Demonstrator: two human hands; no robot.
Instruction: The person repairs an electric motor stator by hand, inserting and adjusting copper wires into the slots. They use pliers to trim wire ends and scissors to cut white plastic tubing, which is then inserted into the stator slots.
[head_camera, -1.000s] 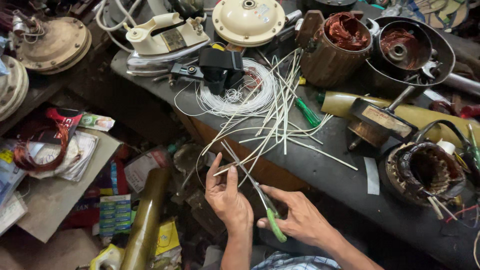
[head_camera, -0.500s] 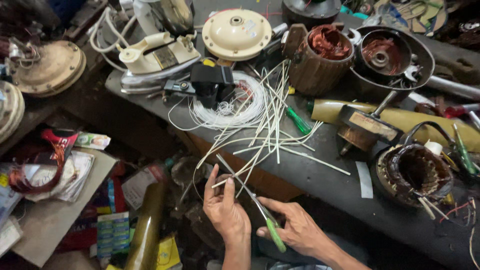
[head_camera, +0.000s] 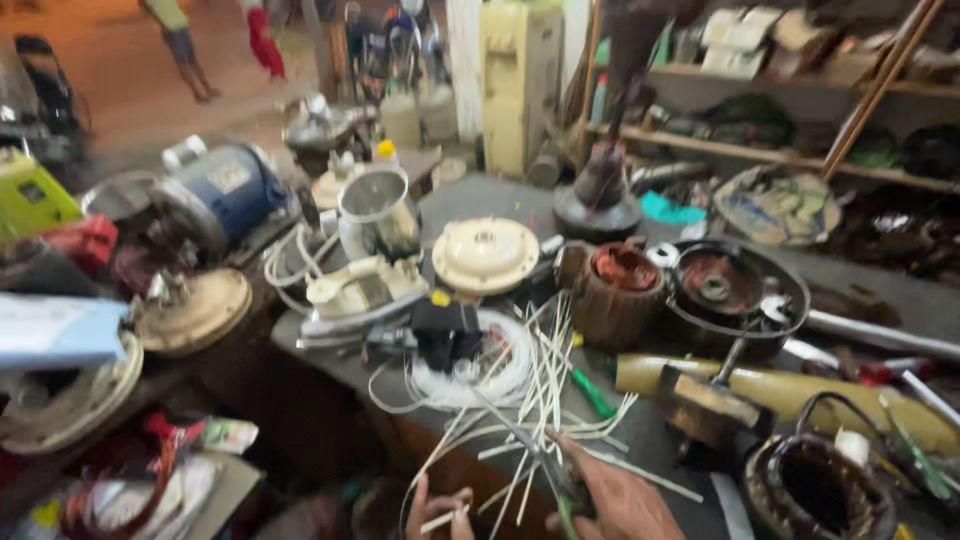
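Your two hands sit at the very bottom edge of the head view, below the front of the dark surface (head_camera: 520, 200). Your left hand (head_camera: 440, 510) has its fingers curled narrow around a short white strip (head_camera: 437, 520). Your right hand (head_camera: 625, 500) is closed on a green-handled tool (head_camera: 566, 518) whose thin metal end reaches up into the spray of strips; how tightly the fingers grip it you cannot tell through the blur.

The bundle of white strips (head_camera: 545, 385) fans out over the surface edge just above your hands, beside a coil of thin white wire (head_camera: 480, 375). These strips look light, thin and springy, probably smooth plastic or stiff paper sleeving, so they are likely to slide against one another and flick away if pinched at the tip. Taking one near its middle, or close to the end you are working, should keep it from bending.

Behind them the shapes turn heavy and hard: a cream round cover (head_camera: 486, 255), a brown stator with copper windings (head_camera: 622, 292), a black round housing (head_camera: 735, 295) and, at the right, another dark wound stator (head_camera: 815, 485). A long yellowish tube (head_camera: 800, 390) lies across the right side.
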